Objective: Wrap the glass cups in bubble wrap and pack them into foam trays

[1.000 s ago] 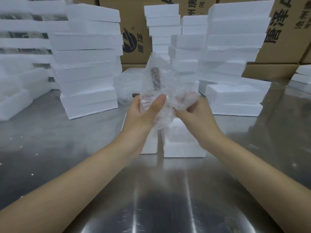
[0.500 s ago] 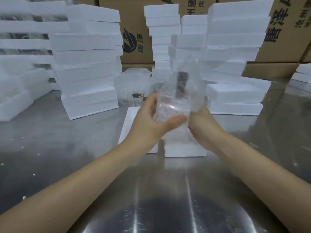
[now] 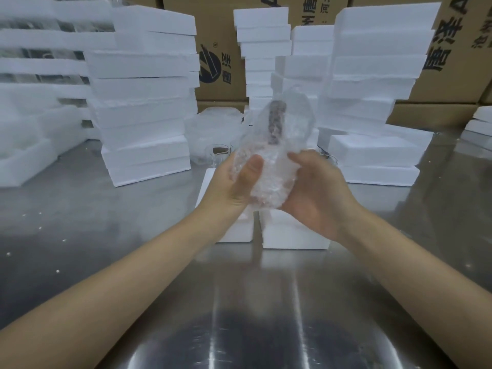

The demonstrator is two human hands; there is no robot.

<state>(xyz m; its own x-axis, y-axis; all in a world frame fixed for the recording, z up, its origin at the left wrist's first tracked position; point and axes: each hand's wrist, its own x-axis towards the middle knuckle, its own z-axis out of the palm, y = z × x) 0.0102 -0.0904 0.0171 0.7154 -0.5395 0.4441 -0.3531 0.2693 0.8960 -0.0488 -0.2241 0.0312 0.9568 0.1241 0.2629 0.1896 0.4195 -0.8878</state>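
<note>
Both hands hold a bubble-wrapped glass cup above the foam trays at the middle of the steel bench.

The bench (image 3: 111,262) carries tall stacks of foam blocks (image 3: 143,102) toward its far edge, left and right, with cardboard boxes (image 3: 218,46) behind them. Two foam trays (image 3: 292,235) sit side by side at the bench's middle, partly hidden by the hands. The left hand (image 3: 234,187) curls round the bubble wrap bundle (image 3: 274,161), thumb pressed on its front; the right hand (image 3: 316,193) cups it from the right and beneath, fingers bent onto the wrap. A dark strip shows through the wrap's raised upper end. A bare glass cup (image 3: 219,153) stands just beyond the left tray.
</note>
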